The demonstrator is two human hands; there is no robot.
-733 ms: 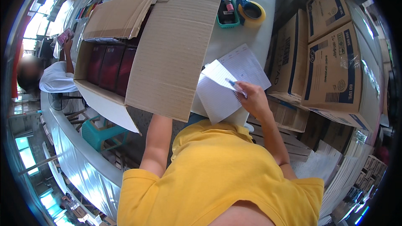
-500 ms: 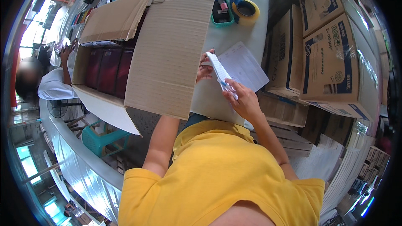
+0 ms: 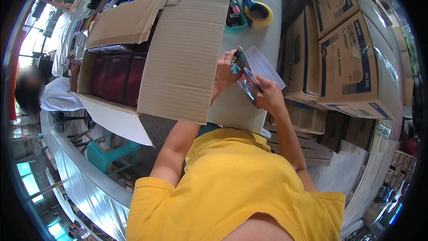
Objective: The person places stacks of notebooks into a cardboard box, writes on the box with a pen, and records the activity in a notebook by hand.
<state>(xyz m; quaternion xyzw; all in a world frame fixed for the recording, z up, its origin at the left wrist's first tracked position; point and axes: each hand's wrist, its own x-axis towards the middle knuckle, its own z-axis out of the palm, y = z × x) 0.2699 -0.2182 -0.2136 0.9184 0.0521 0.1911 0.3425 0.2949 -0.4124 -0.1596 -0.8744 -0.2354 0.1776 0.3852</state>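
While the right hand (image 3: 267, 96) closes its fingers around the lower edge of a colourful packet (image 3: 245, 78), the left hand (image 3: 225, 72) pinches its upper end, just above the table (image 3: 232, 111). Beyond lie a white sheet (image 3: 263, 64), an open cardboard box (image 3: 178, 58) and a tape dispenser (image 3: 257, 11).

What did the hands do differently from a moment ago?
The left hand came out from under the carton flap and now grips a colourful flat packet together with the right hand, which earlier rested alone on the white paper sheets. The open carton, tape dispenser and green basket stayed put.
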